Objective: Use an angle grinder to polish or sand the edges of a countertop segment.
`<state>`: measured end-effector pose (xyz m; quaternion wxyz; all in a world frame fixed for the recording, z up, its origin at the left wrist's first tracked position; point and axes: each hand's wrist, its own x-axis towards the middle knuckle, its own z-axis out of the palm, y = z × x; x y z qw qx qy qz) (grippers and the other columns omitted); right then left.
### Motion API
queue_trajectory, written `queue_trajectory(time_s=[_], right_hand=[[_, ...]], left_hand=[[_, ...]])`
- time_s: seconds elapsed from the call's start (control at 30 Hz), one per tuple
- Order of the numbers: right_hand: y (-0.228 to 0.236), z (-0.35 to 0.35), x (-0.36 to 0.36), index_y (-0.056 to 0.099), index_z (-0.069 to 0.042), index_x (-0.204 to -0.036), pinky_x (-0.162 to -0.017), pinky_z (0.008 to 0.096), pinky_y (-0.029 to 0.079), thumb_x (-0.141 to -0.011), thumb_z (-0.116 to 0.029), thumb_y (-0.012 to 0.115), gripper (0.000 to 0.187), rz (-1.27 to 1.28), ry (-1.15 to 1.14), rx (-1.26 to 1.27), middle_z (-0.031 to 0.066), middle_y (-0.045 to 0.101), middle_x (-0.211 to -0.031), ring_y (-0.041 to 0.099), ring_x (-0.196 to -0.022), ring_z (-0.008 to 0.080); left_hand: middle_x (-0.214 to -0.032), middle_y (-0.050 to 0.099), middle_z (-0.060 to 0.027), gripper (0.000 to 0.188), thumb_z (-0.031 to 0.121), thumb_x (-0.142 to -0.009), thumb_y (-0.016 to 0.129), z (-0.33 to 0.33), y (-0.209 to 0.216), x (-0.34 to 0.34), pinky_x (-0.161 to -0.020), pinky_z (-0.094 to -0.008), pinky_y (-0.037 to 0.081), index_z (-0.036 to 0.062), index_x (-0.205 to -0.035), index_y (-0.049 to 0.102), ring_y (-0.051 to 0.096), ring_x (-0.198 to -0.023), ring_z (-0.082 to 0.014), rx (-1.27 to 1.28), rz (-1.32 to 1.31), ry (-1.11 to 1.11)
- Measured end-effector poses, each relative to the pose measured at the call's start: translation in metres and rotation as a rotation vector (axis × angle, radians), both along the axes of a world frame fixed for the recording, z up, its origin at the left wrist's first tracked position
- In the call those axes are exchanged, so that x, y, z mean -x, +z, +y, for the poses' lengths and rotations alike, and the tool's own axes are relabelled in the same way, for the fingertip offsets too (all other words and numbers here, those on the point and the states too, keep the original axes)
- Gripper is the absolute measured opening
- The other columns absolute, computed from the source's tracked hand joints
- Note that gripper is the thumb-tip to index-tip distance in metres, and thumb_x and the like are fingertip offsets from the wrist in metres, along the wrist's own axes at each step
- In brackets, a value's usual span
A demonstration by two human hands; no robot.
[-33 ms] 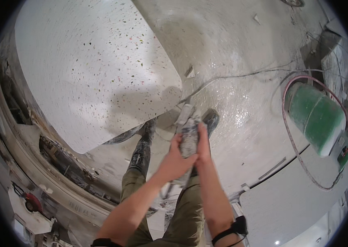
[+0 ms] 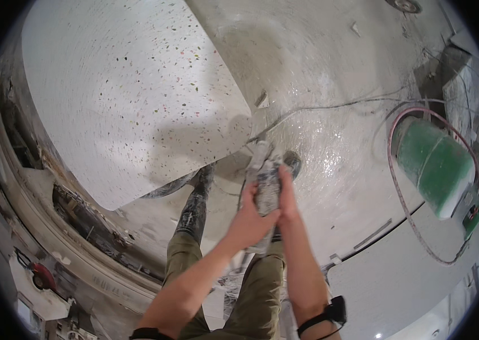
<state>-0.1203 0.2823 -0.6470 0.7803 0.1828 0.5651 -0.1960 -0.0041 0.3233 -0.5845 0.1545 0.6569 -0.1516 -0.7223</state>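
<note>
Both my hands are wrapped round an elongated, dust-caked grey thing with dark patches (image 2: 268, 190), held out in front of my legs. My left hand (image 2: 251, 222) grips its left and near side, with the thumb crossing toward the right hand. My right hand (image 2: 287, 195) presses along its right side, fingers pointing forward. Plaster-like dust and blur hide what kind of thing it is. Just beyond it, at the left, lies the rounded corner of a white speckled slab (image 2: 137, 85).
A pale wet floor (image 2: 319, 170) surrounds my dark boots (image 2: 195, 209). A grey cable (image 2: 330, 106) runs across it to the right. There stands a dusty green machine (image 2: 435, 158) with a reddish hose (image 2: 401, 192) looped round it. A red tool (image 2: 44, 277) sits at lower left.
My hands and the grey thing have shifted slightly to the right. The grip looks much the same.
</note>
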Motion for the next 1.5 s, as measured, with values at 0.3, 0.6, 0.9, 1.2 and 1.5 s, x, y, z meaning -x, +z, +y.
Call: queue_trajectory(time_s=[0.3,0.6,0.9,1.2,1.5], right_hand=[[-0.008,-0.128,0.027,0.063,-0.002,-0.102,-0.060,0.0346,0.060,-0.098,-0.050,0.051,0.050,0.047,0.685,0.169,0.0111,0.069,-0.080,0.069,-0.066,0.0204],[-0.026,-0.107,0.026,0.063,-0.004,-0.109,-0.062,0.0346,0.058,-0.100,-0.042,0.050,0.042,-0.089,0.568,0.095,0.0104,0.069,-0.085,0.068,-0.069,0.0209],[0.105,-0.075,0.064,0.063,-0.005,-0.110,-0.070,0.0402,0.059,-0.097,-0.051,0.051,0.050,-0.015,0.431,0.135,0.0117,0.069,-0.090,0.069,-0.076,0.0249],[0.344,-0.220,0.091,0.060,-0.003,-0.103,-0.077,0.0474,0.056,-0.090,-0.069,0.046,0.069,0.067,0.512,0.343,0.0150,0.065,-0.083,0.067,-0.077,0.0320],[0.426,-0.438,0.006,0.057,-0.007,-0.102,-0.065,0.0416,0.054,-0.093,-0.065,0.046,0.060,0.057,0.393,0.603,0.0110,0.060,-0.075,0.062,-0.068,0.0271]], left_hand=[[-0.142,0.037,-0.0206,0.091,0.017,-0.089,0.070,-0.070,-0.011,0.078,-0.107,-0.0371,0.040,-0.0044,-0.150,0.004,0.045,-0.128,-0.0265,0.066,0.008,0.550],[-0.144,0.036,-0.0237,0.090,0.024,-0.089,0.071,-0.052,-0.024,0.076,-0.112,-0.0384,0.034,-0.0078,-0.148,0.011,0.041,-0.134,-0.0297,0.061,-0.102,0.543],[-0.146,0.037,-0.0276,0.107,0.046,-0.082,0.076,-0.022,0.095,0.097,-0.112,-0.0386,0.034,-0.0087,-0.149,0.012,0.041,-0.136,-0.0355,0.053,-0.085,0.361],[-0.127,0.050,-0.0189,0.103,0.044,-0.081,0.079,-0.121,0.310,0.115,-0.094,-0.0367,0.046,-0.0050,-0.148,0.018,0.054,-0.114,-0.0244,0.139,0.269,0.356],[-0.078,0.060,-0.0050,0.070,0.045,-0.083,0.076,-0.327,0.388,0.019,-0.040,-0.0286,0.043,0.0033,-0.128,0.041,0.057,-0.055,-0.0114,0.273,0.490,0.277]])
